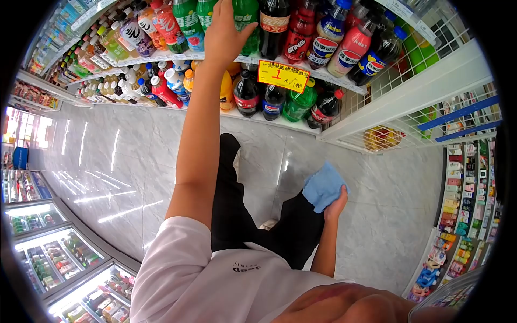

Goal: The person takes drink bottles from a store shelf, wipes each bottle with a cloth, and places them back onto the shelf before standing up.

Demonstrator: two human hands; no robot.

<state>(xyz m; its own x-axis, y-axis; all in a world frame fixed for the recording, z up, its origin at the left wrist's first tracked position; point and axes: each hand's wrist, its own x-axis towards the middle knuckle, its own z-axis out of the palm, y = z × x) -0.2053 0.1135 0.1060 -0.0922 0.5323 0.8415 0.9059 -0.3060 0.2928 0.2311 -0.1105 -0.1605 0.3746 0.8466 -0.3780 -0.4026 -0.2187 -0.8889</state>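
My left hand (223, 35) reaches up to the drink shelf, thumb spread out to the side and fingers stretched upward. It lies over the green soda bottles (245, 24); I cannot tell whether it touches them, and its fingertips are partly cut off by the view's top edge. Low by my right knee, my right hand (336, 204) is closed on a light blue cloth (325, 187). Right of my left hand stand a dark cola bottle (273, 29) and a red bottle (299, 37).
A yellow price tag (283, 76) hangs from the shelf edge, above a lower row with a cola bottle (246, 94). White wire racking (431, 116) borders the shelf on the right. Lit coolers (64, 258) stand at lower left, and packaged goods (455, 210) line the right side.
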